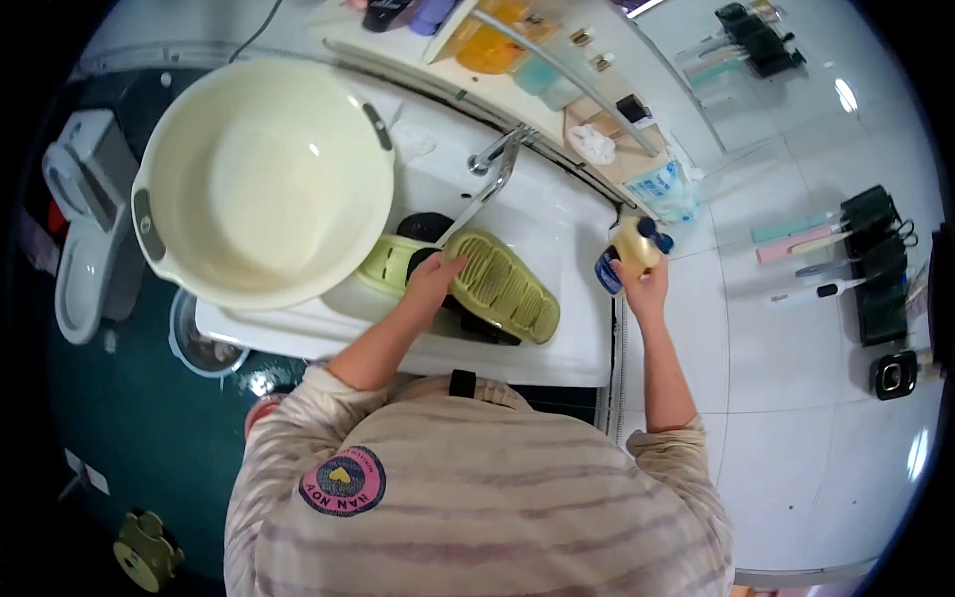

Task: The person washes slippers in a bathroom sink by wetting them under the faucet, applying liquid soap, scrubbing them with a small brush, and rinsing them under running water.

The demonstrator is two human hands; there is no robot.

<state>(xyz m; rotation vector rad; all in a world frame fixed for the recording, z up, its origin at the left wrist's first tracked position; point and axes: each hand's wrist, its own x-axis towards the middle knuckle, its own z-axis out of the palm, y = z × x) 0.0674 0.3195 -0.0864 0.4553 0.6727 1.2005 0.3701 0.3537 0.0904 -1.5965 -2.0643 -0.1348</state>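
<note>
My left hand (435, 277) grips a green slipper (504, 287) with a ridged face, held over the white sink (587, 229). A second light green slipper (383, 265) lies just left of it, partly under the basin's edge, and dark footwear (426, 227) shows behind and below. At the sink's right end, my right hand (645, 284) is closed around a yellowish bottle (637, 247) with a dark blue cap and blue label. Above the slippers a metal faucet (494, 186) reaches over the sink.
A large cream basin (269, 179) rests on the sink's left side. Behind runs a shelf (398, 48) with bottles and a wipes pack (665, 189). Toothbrushes hang in a black holder (875, 264) at right. A toilet (95, 229) and a clear bucket (204, 338) stand at left.
</note>
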